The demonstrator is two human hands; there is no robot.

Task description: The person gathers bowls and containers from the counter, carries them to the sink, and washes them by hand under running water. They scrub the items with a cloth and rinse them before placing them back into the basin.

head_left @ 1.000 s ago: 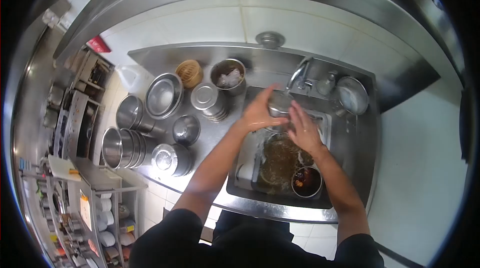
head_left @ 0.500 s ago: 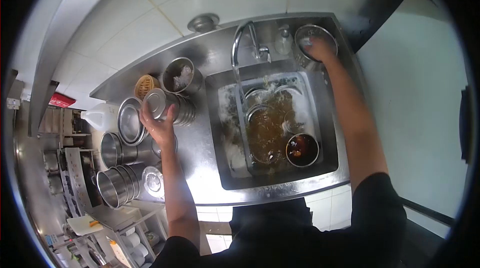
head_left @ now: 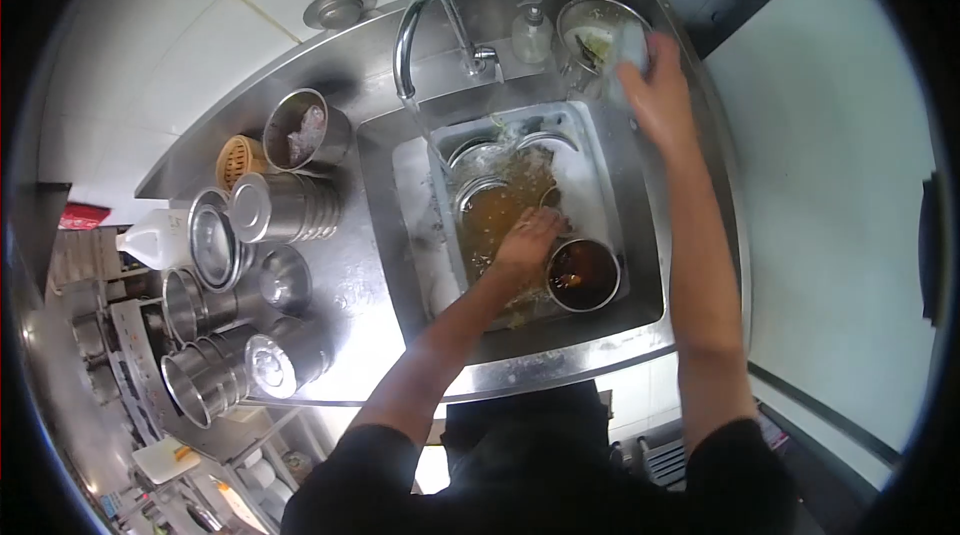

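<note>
My left hand [head_left: 535,235] reaches into the sink [head_left: 375,235], fingers together and partly under the brown, foamy water. It is beside a small metal rim [head_left: 550,197]; what its fingers hold is hidden. Close by, a round metal pot [head_left: 583,275] contains dark liquid. Several round metal pieces [head_left: 482,193] lie partly submerged in the plastic tub [head_left: 607,175] inside the sink. My right hand [head_left: 662,95] is closed on a pale, translucent wad [head_left: 627,53], blurred, at the right edge of a strainer-like metal container [head_left: 575,13] with greenish scraps inside.
The faucet [head_left: 405,45] runs into the sink. A soap dispenser [head_left: 532,33] stands behind it. On the left counter are a pot with a crumpled clear piece [head_left: 308,130], a bamboo steamer [head_left: 238,160], stacked metal cups [head_left: 285,207], metal pots [head_left: 195,380] and a white jug [head_left: 155,238].
My left hand has left the stacked cups and gone right, down into the sink water. My right hand has come up out of the container with the pale wad. The view has shifted.
</note>
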